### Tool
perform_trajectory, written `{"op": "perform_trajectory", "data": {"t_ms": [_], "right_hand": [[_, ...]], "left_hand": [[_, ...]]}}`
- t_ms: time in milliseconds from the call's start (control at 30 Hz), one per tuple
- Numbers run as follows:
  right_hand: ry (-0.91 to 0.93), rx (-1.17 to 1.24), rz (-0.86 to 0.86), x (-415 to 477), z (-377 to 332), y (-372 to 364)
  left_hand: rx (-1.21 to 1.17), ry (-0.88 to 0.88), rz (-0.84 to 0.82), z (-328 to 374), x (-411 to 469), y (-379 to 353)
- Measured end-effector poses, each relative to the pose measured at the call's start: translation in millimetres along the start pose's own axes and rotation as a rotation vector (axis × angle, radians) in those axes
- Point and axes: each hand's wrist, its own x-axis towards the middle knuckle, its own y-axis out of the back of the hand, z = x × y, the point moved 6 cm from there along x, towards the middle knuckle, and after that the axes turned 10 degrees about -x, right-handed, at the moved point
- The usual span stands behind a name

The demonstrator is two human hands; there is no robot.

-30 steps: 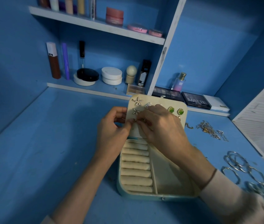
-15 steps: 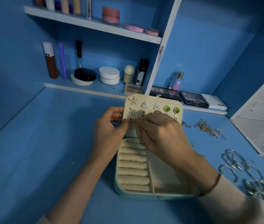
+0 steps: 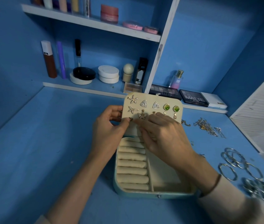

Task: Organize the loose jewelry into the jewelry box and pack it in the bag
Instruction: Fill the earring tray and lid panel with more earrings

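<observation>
An open teal jewelry box [image 3: 144, 194] with cream ring rolls sits on the blue desk. Its raised cream lid panel [image 3: 152, 98] carries several pinned earrings: starfish, triangles, green stones, pineapples and a butterfly earring [image 3: 141, 115]. My left hand [image 3: 110, 126] grips the panel's left edge, thumb in front and fingers behind. My right hand [image 3: 162, 133] lies over the panel's lower part, its fingertips meeting my left thumb near a small earring piece [image 3: 130, 119]. Which hand pinches that piece is unclear. No bag is in view.
Loose chains [image 3: 207, 126] lie on the desk to the right of the box, with silver bangles [image 3: 239, 165] and rings [image 3: 257, 189] nearer me. Makeup palettes [image 3: 192, 97], bottles and jars line the shelves behind. A white slatted panel [image 3: 262, 113] stands at the right.
My right hand has slid down off the panel's upper rows, uncovering the triangle, green and butterfly earrings. The view has shifted slightly; my left hand keeps its grip on the panel.
</observation>
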Motion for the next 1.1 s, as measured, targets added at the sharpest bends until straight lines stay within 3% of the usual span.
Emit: {"op": "perform_trajectory", "data": {"t_ms": [400, 600, 700, 867, 1100], "right_hand": [[0.018, -0.002, -0.047, -1, 3, -3], [-0.133, 0.331, -0.122, -8, 31, 12], [-0.213, 0.385, -0.169, -16, 60, 24], [-0.373, 0.367, -0.274, -40, 109, 28], [-0.339, 0.126, -0.486, -73, 129, 8]], "left_hand": [[-0.018, -0.003, -0.001, 0, 0, 0], [-0.003, -0.005, 0.004, 0, 1, 0], [-0.011, 0.009, 0.007, -1, 1, 0], [-0.017, 0.008, 0.012, -1, 1, 0], [-0.022, -0.002, 0.006, 0, 1, 0]]}}
